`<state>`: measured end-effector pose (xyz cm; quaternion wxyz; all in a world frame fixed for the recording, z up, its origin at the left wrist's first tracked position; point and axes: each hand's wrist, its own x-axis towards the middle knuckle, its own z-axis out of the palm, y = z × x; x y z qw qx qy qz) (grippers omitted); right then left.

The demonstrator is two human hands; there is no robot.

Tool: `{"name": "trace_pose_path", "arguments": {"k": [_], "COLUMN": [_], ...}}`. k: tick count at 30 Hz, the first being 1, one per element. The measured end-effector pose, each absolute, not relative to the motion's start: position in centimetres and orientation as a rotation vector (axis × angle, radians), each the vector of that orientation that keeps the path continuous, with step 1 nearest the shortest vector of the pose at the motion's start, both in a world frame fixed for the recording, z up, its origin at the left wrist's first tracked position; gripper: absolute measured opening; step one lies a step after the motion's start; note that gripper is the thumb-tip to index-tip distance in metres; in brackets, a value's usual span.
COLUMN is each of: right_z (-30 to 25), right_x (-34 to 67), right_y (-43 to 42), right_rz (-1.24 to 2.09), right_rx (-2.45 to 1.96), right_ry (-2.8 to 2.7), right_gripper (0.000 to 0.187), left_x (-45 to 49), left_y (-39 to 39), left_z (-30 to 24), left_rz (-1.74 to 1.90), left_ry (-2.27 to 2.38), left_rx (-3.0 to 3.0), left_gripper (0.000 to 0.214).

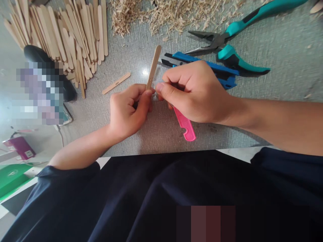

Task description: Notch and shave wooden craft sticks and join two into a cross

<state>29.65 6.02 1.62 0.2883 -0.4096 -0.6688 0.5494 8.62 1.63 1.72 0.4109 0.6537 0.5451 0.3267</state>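
My left hand point(130, 109) is closed around the lower end of a flat wooden stick point(154, 65), which stands tilted up and away from me. My right hand point(195, 90) is closed on a pink-handled knife point(185, 125); the handle sticks out below the palm and the blade end is hidden between my thumb and the stick. The thumb tips of both hands meet at the stick's base. Both hands hover over the grey table point(282, 77).
A heap of wooden sticks point(68, 37) lies at the back left, with one loose stick point(116, 83) beside it. Wood shavings point(174, 13) spread along the back. Teal-handled pliers point(227, 37) and a blue utility knife point(202, 64) lie behind my right hand.
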Motion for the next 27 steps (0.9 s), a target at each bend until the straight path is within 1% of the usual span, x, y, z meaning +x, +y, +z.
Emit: {"name": "trace_pose_path", "arguments": {"k": [5, 10, 15, 18, 22, 25, 27], "right_z": [1.8, 1.8, 2.0, 2.2, 2.2, 2.2, 2.4], "right_x": [29.5, 29.4, 29.2, 29.2, 29.4, 29.6, 29.6], "right_y": [6.1, 6.2, 6.1, 6.1, 6.3, 6.4, 6.5], "right_rz": [1.458, 1.437, 1.411, 1.413, 1.430, 1.453, 1.483], "right_rx": [-1.124, -1.148, -1.209, -1.252, -1.197, -1.161, -1.161], "right_ry": [-1.809, -1.849, -1.891, -1.917, -1.891, -1.880, -1.876], "right_gripper": [0.069, 0.067, 0.066, 0.063, 0.059, 0.063, 0.068], "left_x": [8.6, 8.7, 8.6, 8.6, 8.6, 8.3, 8.0], "left_y": [1.4, 1.1, 0.8, 0.7, 1.1, 1.7, 2.3], "left_z": [1.5, 1.4, 1.3, 1.3, 1.5, 1.6, 1.6], "left_rz": [0.820, 0.801, 0.816, 0.825, 0.816, 0.806, 0.798], "left_ry": [1.391, 1.432, 1.449, 1.417, 1.357, 1.283, 1.252], "left_rx": [1.661, 1.674, 1.808, 1.855, 1.714, 1.635, 1.614], "left_gripper": [0.041, 0.038, 0.030, 0.031, 0.034, 0.041, 0.041]}}
